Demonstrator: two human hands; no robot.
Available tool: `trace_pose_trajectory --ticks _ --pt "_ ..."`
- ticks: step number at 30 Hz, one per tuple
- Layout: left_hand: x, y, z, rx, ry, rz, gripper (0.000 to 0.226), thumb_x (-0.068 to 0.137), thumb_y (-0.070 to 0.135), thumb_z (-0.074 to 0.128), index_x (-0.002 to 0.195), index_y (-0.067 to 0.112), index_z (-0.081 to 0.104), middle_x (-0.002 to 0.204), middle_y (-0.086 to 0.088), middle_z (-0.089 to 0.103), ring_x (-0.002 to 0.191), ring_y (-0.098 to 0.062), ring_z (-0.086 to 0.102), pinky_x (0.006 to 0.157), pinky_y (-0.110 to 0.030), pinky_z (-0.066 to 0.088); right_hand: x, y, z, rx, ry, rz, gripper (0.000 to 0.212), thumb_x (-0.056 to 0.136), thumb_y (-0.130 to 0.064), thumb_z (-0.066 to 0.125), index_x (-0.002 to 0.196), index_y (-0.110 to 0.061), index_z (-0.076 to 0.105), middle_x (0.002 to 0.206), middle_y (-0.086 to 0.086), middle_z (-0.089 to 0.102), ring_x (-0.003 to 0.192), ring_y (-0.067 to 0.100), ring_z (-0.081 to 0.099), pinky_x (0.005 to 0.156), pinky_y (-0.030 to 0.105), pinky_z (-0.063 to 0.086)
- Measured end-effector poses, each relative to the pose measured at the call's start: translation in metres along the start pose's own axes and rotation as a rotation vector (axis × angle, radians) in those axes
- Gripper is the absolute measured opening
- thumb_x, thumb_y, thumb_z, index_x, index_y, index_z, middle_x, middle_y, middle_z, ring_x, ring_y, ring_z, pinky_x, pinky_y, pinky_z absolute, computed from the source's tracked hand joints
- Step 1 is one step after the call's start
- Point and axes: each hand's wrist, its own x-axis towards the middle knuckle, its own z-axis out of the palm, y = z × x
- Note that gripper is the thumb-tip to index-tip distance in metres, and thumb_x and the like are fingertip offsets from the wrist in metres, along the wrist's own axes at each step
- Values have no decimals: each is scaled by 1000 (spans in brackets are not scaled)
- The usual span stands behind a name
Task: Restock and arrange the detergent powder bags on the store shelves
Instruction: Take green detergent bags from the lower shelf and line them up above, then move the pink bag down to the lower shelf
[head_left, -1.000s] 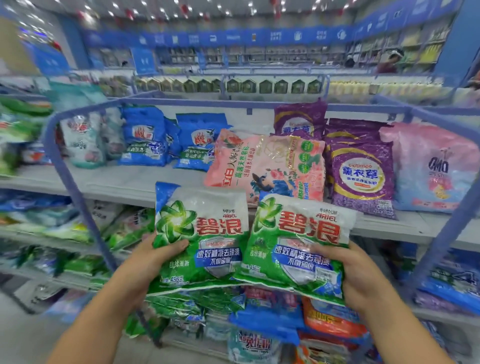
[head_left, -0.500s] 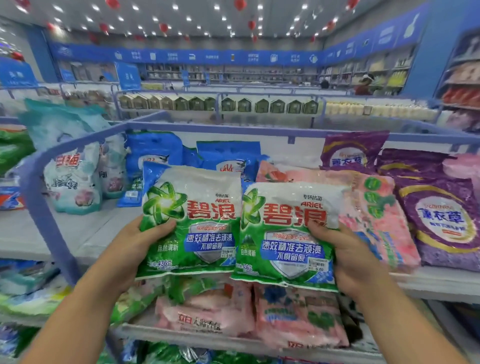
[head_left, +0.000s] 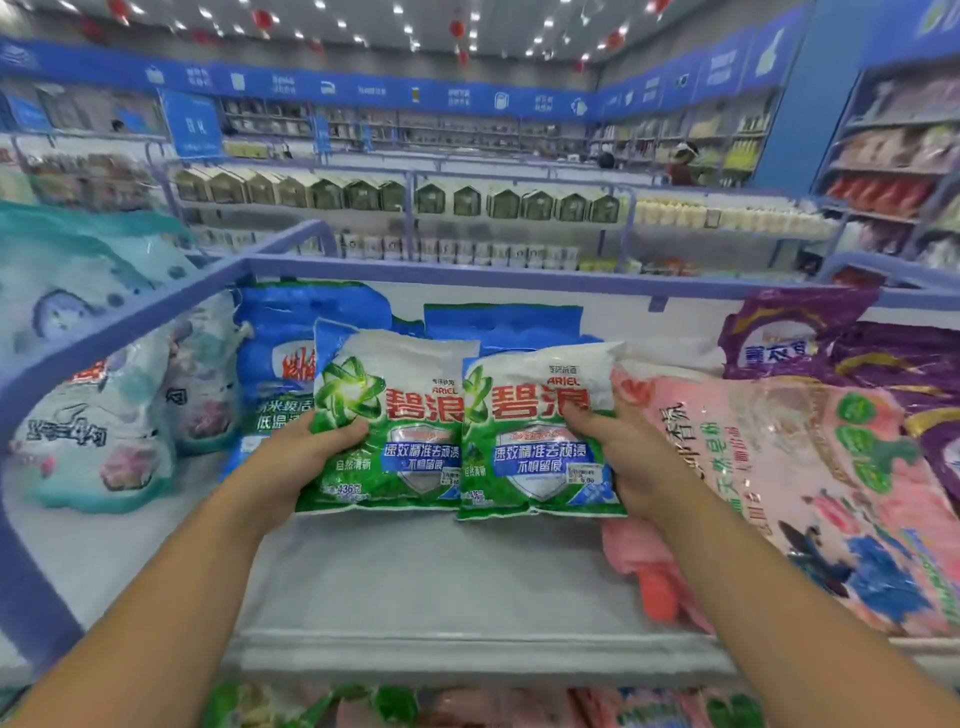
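Centrally, the left hand (head_left: 306, 457) grips the lower left edge of a green-and-white Ariel detergent bag (head_left: 389, 415), thumb across its front; the right hand (head_left: 631, 457) grips the right side of a second Ariel bag (head_left: 535, 431) in the same way, thumb on the printed face. Both bags stand upright, side by side, their inner edges touching, with their bottom edges at or just above the grey top shelf (head_left: 441, 582); contact with the shelf cannot be confirmed. Directly behind them stand blue detergent bags (head_left: 280, 353), partly hidden. Left of these, pale teal-and-white bags (head_left: 98, 431) lean by the blue shelf frame (head_left: 119, 322). Right of the held pair, a large pink bag (head_left: 810, 493) lies tilted on the shelf, close beside the right hand, with purple bags (head_left: 789, 332) behind it. Below the shelf lip, green and pink packets (head_left: 395, 706) show on a lower tier. Beyond, further aisles of blurred goods.
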Motion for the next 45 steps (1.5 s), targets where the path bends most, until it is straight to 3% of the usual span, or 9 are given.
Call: trace_pose_trajectory --ticks 6,11,15,20,27,30,33,38,45 --pt "17 -8 2 336 271 72 18 92 18 73 107 22 63 98 0 69 81 -14 64 66 -25 46 27 30 22 -770 325 -190 20 100 -34 59 115 -22 61 110 -2 68 102 23 62 94 39 51" --pt "18 -12 7 553 453 117 63 83 26 80 134 14 46 124 -7 60 115 -35 58 90 -41 46 26 31 28 -931 340 -109 32 101 -37 55 118 -10 57 115 8 67 99 27 63 85 38 52" --pt "-5 -3 27 659 532 219 113 81 27 82 159 20 1 157 -19 29 143 -39 32 113 -56 34 5 7 18 -849 207 -47 30 97 -40 63 114 -19 50 103 -7 60 98 16 60 77 29 45" --pt "-56 10 90 715 453 503 70 87 29 74 147 17 40 140 -9 46 131 -29 43 111 -45 37 -27 -16 -12 -872 72 -72 19 97 -39 62 109 -25 62 105 -8 68 88 4 60 68 24 46" --pt "-97 -18 214 619 160 383 20 89 43 69 103 31 58 99 11 59 84 -4 60 80 -35 54 -51 -40 -88 -751 86 -226 30 96 -30 63 125 -39 65 122 -9 68 105 11 67 96 38 56" --pt "-105 -28 258 650 186 266 27 90 51 65 98 27 56 92 8 60 79 -7 59 72 -33 51 -59 -55 -144 -781 91 -279 37 98 -31 62 135 -35 60 122 -13 64 103 0 61 83 20 53" --pt "-109 -27 291 648 233 124 44 88 56 64 113 23 49 108 10 58 85 -13 60 63 -31 42 -64 -67 -204 -827 131 -309 37 99 -34 61 136 -37 59 124 -15 62 109 2 58 90 31 53" --pt "-114 -30 320 489 417 31 82 83 54 72 143 10 37 138 -13 53 104 -26 53 80 -34 39 -61 -74 -279 -914 221 -326 36 99 -32 61 134 -35 61 131 -12 53 121 12 53 99 33 43" --pt "-117 -22 326 531 428 -166 74 74 75 67 111 12 53 105 -3 62 84 -17 60 63 -30 43 -47 -51 -320 -943 394 -156 71 86 -45 74 144 -19 41 136 11 41 121 33 48 99 48 47"
